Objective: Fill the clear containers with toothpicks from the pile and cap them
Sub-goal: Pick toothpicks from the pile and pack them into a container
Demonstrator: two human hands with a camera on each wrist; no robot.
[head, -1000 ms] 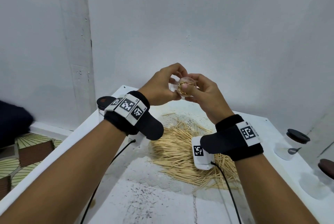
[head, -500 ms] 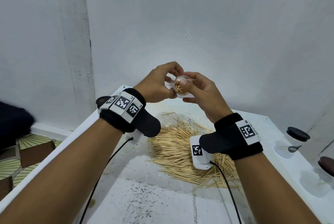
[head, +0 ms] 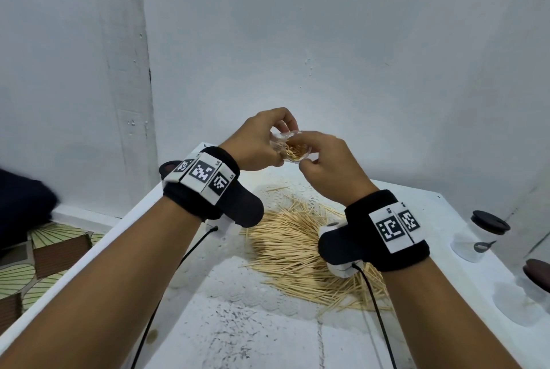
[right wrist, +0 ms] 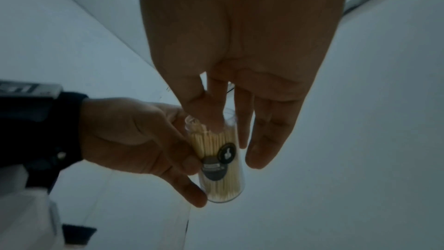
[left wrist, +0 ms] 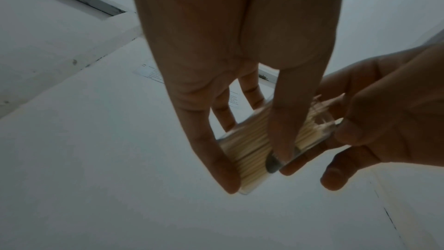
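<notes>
A clear container (head: 294, 151) packed with toothpicks is held up above the table, its uncapped mouth tilted toward me. My left hand (head: 279, 142) grips its body between thumb and fingers (left wrist: 228, 178). My right hand (head: 309, 157) pinches the mouth end, with its thumb on the toothpick tips in the right wrist view. The container (right wrist: 221, 183) bears a dark label. The loose toothpick pile (head: 297, 249) lies on the table below both wrists. No cap is on the held container.
The white table (head: 238, 339) stands against a white wall. Two clear containers with dark lids (head: 482, 234) (head: 535, 279) stand at its right edge. Another dark lid (head: 169, 169) shows behind my left wrist. Patterned floor lies to the left.
Both hands stay raised with the container. The container's mouth now tips more toward me, and my right hand has turned so its thumb no longer covers the opening.
</notes>
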